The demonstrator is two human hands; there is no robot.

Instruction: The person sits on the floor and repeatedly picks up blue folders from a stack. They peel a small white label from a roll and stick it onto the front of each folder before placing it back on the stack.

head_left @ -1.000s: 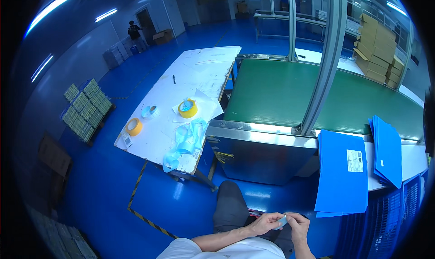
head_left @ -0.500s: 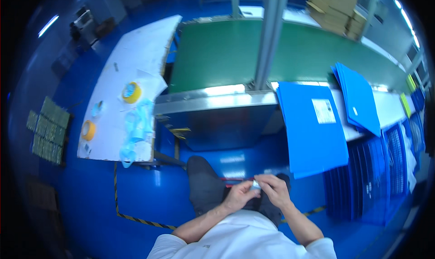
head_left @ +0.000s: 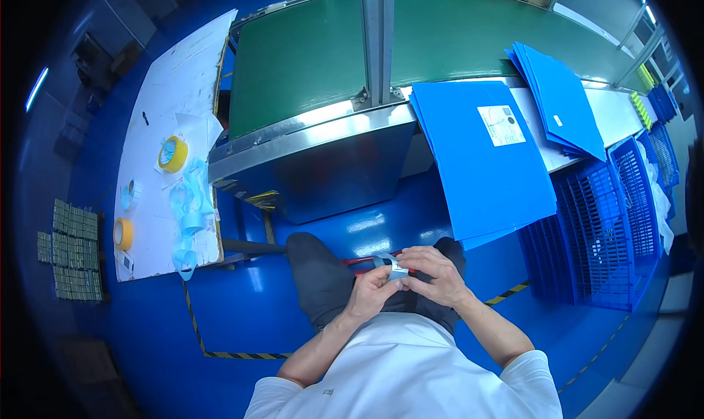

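Note:
Above my lap, both hands meet at a small pale-blue and white piece [head_left: 398,271], which looks like a folded strip or small roll; its exact kind is unclear. My left hand [head_left: 372,293] pinches it from the left with thumb and fingertips. From the right, my right hand [head_left: 436,276] grips it, fingers bent over the top and thumb below. A bluish-grey end of the strip shows just past the fingertips. Behind the hands, part of a red item [head_left: 356,261] shows between my knees, mostly hidden.
On the white table [head_left: 165,89] at left lie a yellow tape roll [head_left: 182,155], an orange tape roll [head_left: 127,233] and light-blue strips [head_left: 192,221]. A green conveyor [head_left: 301,59] runs ahead. Blue sheets [head_left: 484,169] overhang its edge, near blue crates [head_left: 594,235] at right.
My view has shifted, so the table and conveyor sit further left in it. The pale piece shows more between my fingers, and both hands still hold it.

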